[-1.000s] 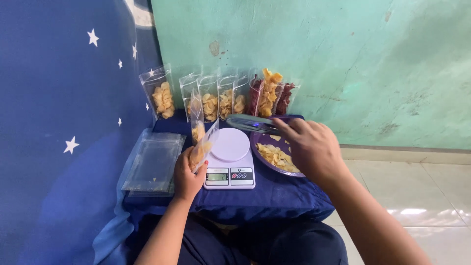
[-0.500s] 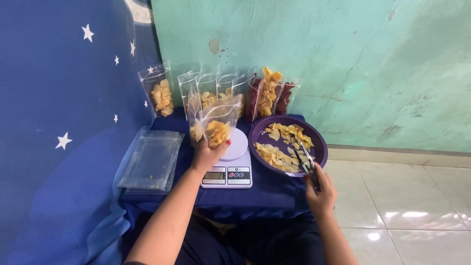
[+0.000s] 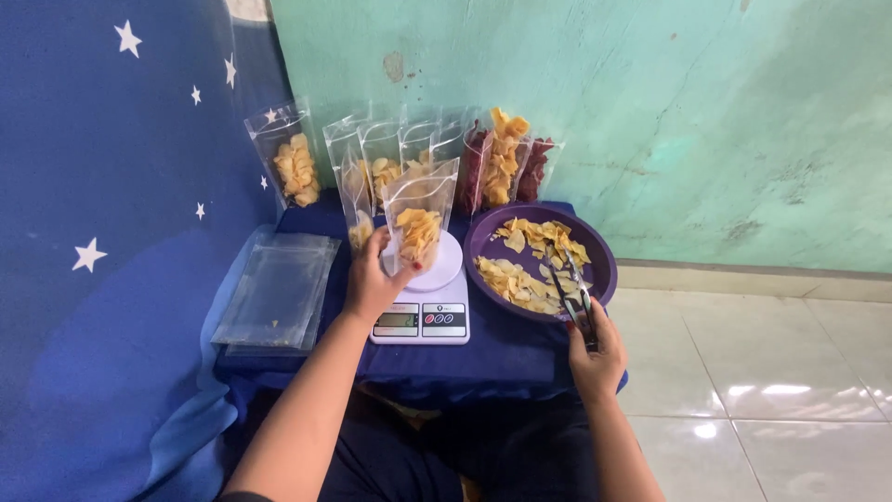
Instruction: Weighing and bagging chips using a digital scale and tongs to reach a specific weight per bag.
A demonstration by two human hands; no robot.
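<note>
Left hand [image 3: 376, 279] closed round clear standing pouch [image 3: 420, 216] of yellow chips, upright on white kitchen scale [image 3: 426, 302]; right hand [image 3: 595, 351] clasps metal tongs [image 3: 569, 290] over purple bowl [image 3: 604, 270]. Pouch light, crinkly; chips brittle, likely best held low at sides

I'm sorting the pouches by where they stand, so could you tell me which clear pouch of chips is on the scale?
The pouch held by the left hand stands on the white scale; the others line the wall behind.
</note>
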